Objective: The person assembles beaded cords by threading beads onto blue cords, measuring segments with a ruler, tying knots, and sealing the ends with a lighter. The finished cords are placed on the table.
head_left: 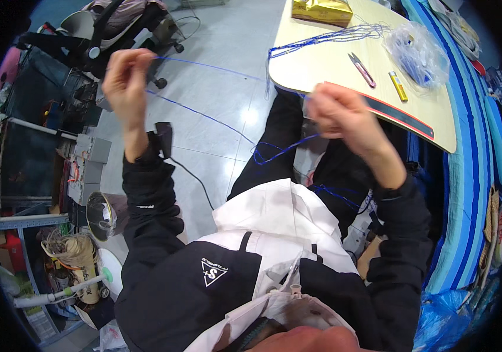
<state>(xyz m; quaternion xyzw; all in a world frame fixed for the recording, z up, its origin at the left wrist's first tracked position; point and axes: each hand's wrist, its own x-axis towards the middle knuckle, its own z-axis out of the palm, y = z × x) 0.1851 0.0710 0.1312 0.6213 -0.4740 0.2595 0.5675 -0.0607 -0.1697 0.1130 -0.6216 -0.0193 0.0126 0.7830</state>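
Far left, a pale cylinder (89, 287) with dark lettering. Next, left hand (125, 85), raised, fingers bent and pinched together on blue cord (289, 148); white print on the black sleeve (148, 220) below, too small to make out. Then, on the black jacket (172, 296), a white triangular emblem (213, 273) with tiny writing. Between hands well apart, two strands of cord, the lower one loosely looped. At right, right hand (342, 111), blurred, fingers curled tight around the cord beside the table (321, 66).
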